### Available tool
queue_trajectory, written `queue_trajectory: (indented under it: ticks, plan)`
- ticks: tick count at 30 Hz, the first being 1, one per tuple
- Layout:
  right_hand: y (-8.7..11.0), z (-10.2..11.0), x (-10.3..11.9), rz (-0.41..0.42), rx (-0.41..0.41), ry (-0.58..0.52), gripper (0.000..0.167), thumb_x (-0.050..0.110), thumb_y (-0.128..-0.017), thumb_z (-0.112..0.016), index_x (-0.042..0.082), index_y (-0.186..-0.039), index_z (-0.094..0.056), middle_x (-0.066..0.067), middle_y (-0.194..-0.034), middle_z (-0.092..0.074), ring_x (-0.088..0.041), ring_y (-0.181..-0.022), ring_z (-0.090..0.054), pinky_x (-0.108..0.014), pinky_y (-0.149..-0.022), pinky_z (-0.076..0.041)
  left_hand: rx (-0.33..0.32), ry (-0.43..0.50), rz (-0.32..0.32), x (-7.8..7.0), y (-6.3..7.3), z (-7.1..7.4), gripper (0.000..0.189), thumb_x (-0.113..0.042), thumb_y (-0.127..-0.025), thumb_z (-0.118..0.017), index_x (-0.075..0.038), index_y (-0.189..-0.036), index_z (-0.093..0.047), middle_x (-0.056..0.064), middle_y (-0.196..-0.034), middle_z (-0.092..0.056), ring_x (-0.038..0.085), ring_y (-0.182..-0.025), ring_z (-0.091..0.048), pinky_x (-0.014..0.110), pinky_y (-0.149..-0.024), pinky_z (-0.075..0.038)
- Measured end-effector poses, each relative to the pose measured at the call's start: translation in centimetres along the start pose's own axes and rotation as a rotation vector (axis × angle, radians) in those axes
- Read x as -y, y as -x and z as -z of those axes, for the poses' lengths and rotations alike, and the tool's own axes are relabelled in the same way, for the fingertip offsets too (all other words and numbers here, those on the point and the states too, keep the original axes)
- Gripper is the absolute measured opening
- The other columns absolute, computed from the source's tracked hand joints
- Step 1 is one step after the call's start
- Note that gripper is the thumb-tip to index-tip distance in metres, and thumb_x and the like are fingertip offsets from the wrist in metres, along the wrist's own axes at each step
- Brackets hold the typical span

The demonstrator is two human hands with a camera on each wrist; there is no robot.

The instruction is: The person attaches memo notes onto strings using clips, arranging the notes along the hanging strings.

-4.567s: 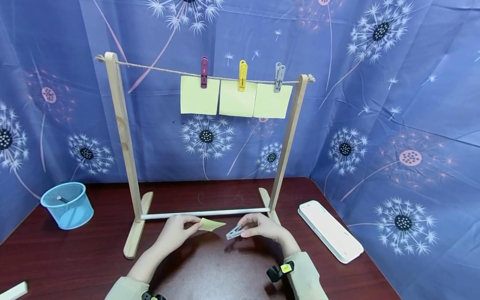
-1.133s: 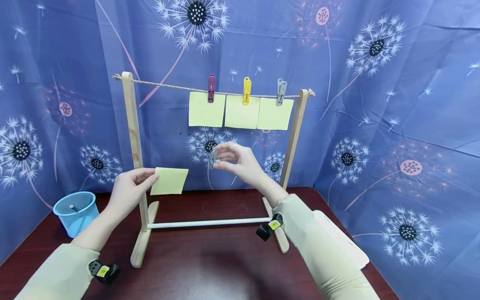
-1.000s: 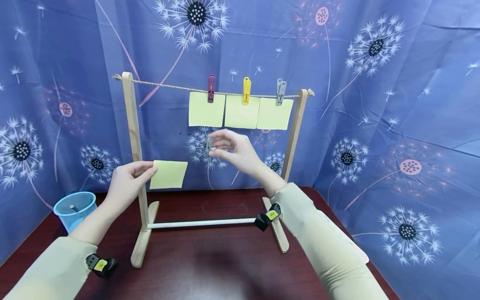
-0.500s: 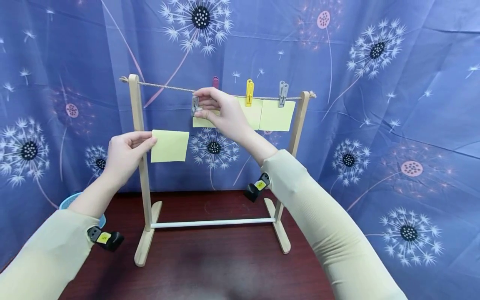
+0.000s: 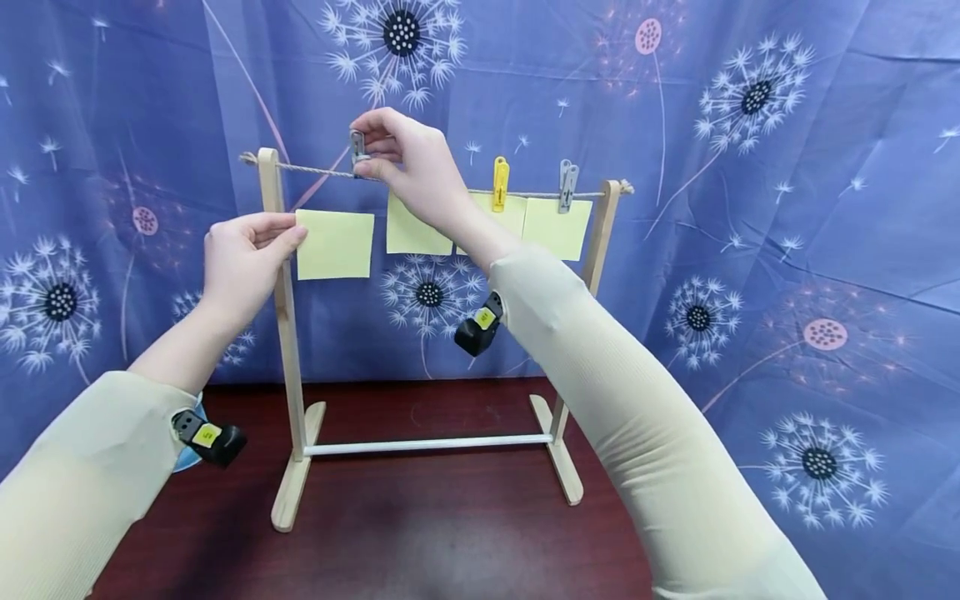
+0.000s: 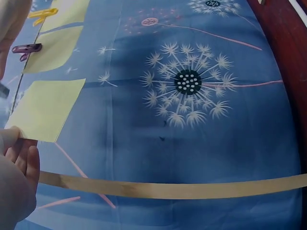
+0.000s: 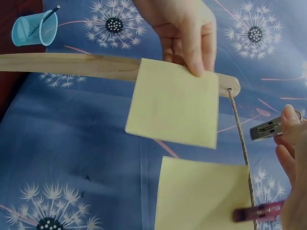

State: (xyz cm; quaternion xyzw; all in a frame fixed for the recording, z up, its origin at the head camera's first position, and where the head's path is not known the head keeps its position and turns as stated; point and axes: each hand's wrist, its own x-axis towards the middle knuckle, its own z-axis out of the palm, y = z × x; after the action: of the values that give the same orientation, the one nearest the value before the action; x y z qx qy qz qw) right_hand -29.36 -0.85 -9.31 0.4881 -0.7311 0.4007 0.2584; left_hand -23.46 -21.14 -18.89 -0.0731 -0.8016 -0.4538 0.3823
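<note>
My left hand (image 5: pixel 243 262) pinches a yellow sticky note (image 5: pixel 334 244) by its upper left corner, just below the rope (image 5: pixel 311 169) near the left post. Above the rope, my right hand (image 5: pixel 416 162) holds a grey clothespin (image 5: pixel 357 148) between thumb and fingers, its tip pointing down at the rope. In the right wrist view the clothespin (image 7: pixel 266 129) lies beside the rope, apart from the note (image 7: pixel 173 103). Another note (image 5: pixel 417 229) hangs right of the held one; its maroon clothespin (image 7: pixel 259 212) is hidden behind my right hand in the head view.
Two more notes hang farther right under a yellow clothespin (image 5: pixel 500 183) and a grey one (image 5: pixel 567 186). The rope runs between wooden posts (image 5: pixel 287 350) joined by a white bar (image 5: pixel 427 445) on a dark red table (image 5: pixel 420 517). A blue mesh cup (image 7: pixel 34 29) stands left, mostly behind my left sleeve.
Both hands have risen from the table to the rope, the left with the note, the right with the grey clothespin. The right hand has also moved left, past the maroon clothespin.
</note>
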Motion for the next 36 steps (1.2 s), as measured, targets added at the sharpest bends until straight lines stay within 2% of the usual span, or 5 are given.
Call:
queue_trajectory:
  ticks: [3,5,10,20,36]
  plan:
    - [-0.8,-0.4,0.3,-0.019,-0.012,0.018,0.032,0.006,-0.088,-0.07,-0.002,-0.119,-0.061,-0.012,-0.112,-0.067,-0.016,-0.106,-0.065,-0.01,-0.091,-0.046,-0.014,-0.007,0.009,-0.7,-0.5,-0.1,0.039,-0.028,-0.093,-0.067,0.001,-0.118,-0.069,0.01,-0.109,-0.073,-0.021,-0.076,-0.056,0.005,-0.07,-0.046]
    - [-1.2,-0.7,0.5,-0.035,-0.024,0.035,0.031,0.006,-0.089,-0.069,-0.001,-0.118,-0.062,-0.011,-0.112,-0.066,-0.014,-0.105,-0.065,-0.009,-0.091,-0.045,-0.028,-0.004,0.011,-1.1,-0.8,-0.2,0.039,-0.028,-0.093,-0.067,0.001,-0.118,-0.069,0.013,-0.11,-0.072,-0.021,-0.075,-0.056,0.005,-0.069,-0.045]
    - [-1.9,-1.1,0.9,-0.076,-0.036,0.1,0.027,0.01,-0.089,-0.07,0.002,-0.114,-0.064,-0.007,-0.109,-0.068,-0.009,-0.099,-0.066,-0.008,-0.088,-0.045,-0.069,0.017,0.016,-1.9,-1.6,-0.3,0.036,-0.025,-0.092,-0.068,0.002,-0.116,-0.07,0.006,-0.103,-0.075,-0.019,-0.07,-0.057,0.005,-0.067,-0.046]
    - [-2.2,-1.2,0.4,-0.11,-0.156,0.075,0.017,0.011,-0.089,-0.07,0.001,-0.102,-0.067,-0.008,-0.097,-0.071,-0.011,-0.086,-0.069,-0.011,-0.081,-0.049,-0.067,-0.011,0.032,-2.2,-1.9,-1.1,0.033,-0.022,-0.094,-0.066,0.002,-0.116,-0.07,0.02,-0.11,-0.07,-0.02,-0.067,-0.054,0.004,-0.066,-0.046]
    - [-3.3,-1.8,0.9,-0.261,-0.111,0.124,0.016,0.02,-0.089,-0.072,0.009,-0.1,-0.069,-0.001,-0.092,-0.072,-0.006,-0.082,-0.066,-0.013,-0.075,-0.047,-0.129,0.0,0.095,-2.3,-2.2,-2.1,0.032,-0.021,-0.094,-0.066,0.001,-0.116,-0.07,0.02,-0.111,-0.069,-0.022,-0.065,-0.052,0.004,-0.066,-0.046]
